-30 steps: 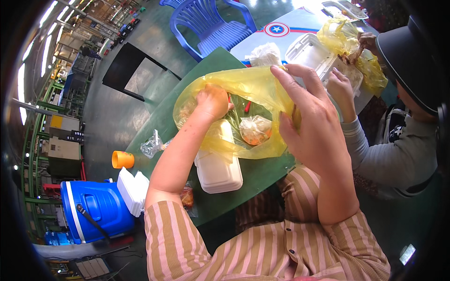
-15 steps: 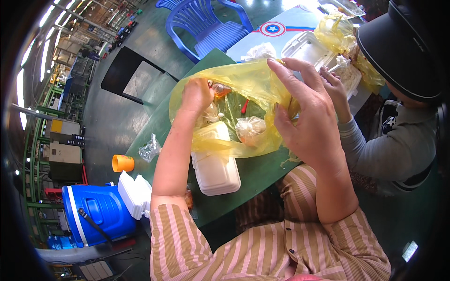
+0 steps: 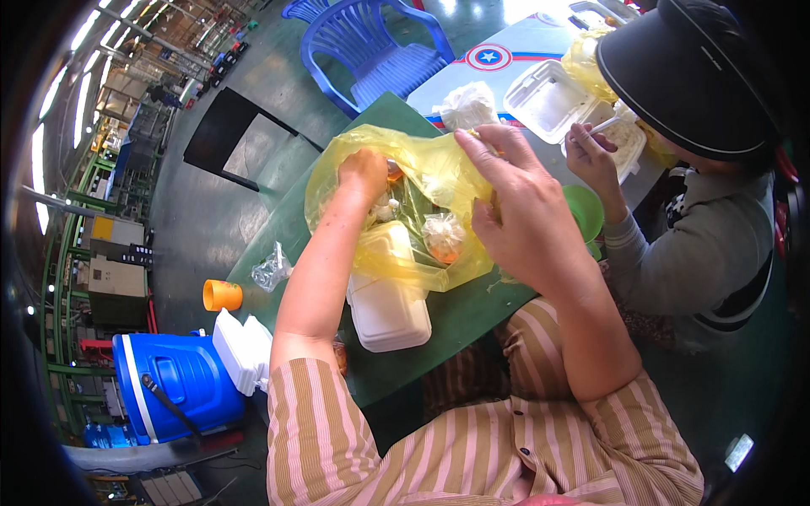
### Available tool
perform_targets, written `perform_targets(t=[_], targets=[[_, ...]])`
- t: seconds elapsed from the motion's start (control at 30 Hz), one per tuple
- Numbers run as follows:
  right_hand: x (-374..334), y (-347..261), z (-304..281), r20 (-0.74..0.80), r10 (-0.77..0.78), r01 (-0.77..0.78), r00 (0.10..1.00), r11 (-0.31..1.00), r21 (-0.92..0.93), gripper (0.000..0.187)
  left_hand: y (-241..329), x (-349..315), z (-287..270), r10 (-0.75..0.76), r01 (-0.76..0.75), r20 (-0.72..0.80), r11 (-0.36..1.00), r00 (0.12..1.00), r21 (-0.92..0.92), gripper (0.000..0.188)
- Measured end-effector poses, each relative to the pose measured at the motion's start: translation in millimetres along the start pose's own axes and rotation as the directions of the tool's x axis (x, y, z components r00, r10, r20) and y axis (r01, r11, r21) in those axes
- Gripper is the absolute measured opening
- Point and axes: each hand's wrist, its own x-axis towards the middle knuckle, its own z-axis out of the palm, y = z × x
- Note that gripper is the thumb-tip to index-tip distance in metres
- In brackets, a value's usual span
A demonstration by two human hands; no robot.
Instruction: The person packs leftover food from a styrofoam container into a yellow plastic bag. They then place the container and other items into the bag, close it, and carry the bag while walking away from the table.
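A yellow plastic bag [image 3: 413, 277] lies open on the green table, partly over a closed white foam box [image 3: 390, 316]. My left hand [image 3: 364, 179] reaches into the bag with its fingers curled; what they hold is hidden, and a small orange item [image 3: 394, 171] shows beside them. My right hand [image 3: 531, 211] grips the bag's right side between thumb and fingers, keeping its mouth spread. Inside the bag sits a knotted clear bag [image 3: 443, 240] with orange contents.
A person in a black visor [image 3: 683, 84] sits at the right, by an open foam box [image 3: 548, 101]. A green bowl [image 3: 584, 211] is behind my right hand. At left are crumpled clear plastic [image 3: 272, 268], an orange cup [image 3: 223, 295] and a blue cooler [image 3: 181, 384].
My right hand has shifted left, drawing the bag's side inward. My left hand stays in the bag. The green bowl has come into sight, and the other person's head has moved left.
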Motion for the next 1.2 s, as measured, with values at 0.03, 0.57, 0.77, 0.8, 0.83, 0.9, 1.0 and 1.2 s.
perform_targets(t=[0.03, 0.57, 0.77, 0.8, 0.83, 0.9, 1.0, 1.2], targets=[[-0.4, 2.4, 4.0, -0.007, -0.008, 0.008, 1.000, 1.000, 0.000, 0.057, 0.6, 1.9, 1.6, -0.008, 0.009, -0.020, 1.000, 1.000, 0.027, 0.027], [5.3, 23.0, 21.7, 0.280, 0.142, -0.140, 0.950, 0.990, -0.027, 0.047, -21.2, -91.9, -152.5, 0.230, -0.365, -0.386, 0.872, 0.893, -0.326, 0.008], [-3.6, 32.3, 44.2, 0.619, -0.002, 0.024, 0.786, 0.999, -0.027, 0.030, 11.1, -43.0, -181.3, 0.336, -0.563, -0.542, 0.757, 0.770, -0.331, 0.008], [-4.2, 29.7, 47.2, 0.642, -0.032, 0.049, 0.766, 0.999, -0.008, 0.029, 18.1, -25.0, -171.9, 0.387, -0.609, -0.544, 0.729, 0.744, -0.313, 0.008], [-6.2, 27.1, 49.9, 0.624, -0.076, 0.096, 0.777, 0.995, 0.002, 0.023, 26.1, -6.0, -159.1, 0.428, -0.615, -0.506, 0.734, 0.749, -0.289, 0.010], [-6.6, 25.0, 46.3, 0.640, -0.103, 0.143, 0.761, 0.990, -0.011, 0.017, 57.9, 31.6, -129.2, 0.498, -0.602, -0.374, 0.758, 0.782, -0.250, 0.014], [-6.9, 29.1, 38.0, 0.640, -0.130, 0.167, 0.757, 0.986, 0.002, 0.013, 114.2, 74.0, -83.2, 0.565, -0.581, -0.135, 0.796, 0.814, -0.170, 0.015], [-7.6, 33.4, 33.8, 0.674, -0.083, 0.120, 0.734, 0.993, -0.008, 0.026, 148.6, 111.9, -32.9, 0.603, -0.623, -0.160, 0.755, 0.782, -0.204, 0.014]])
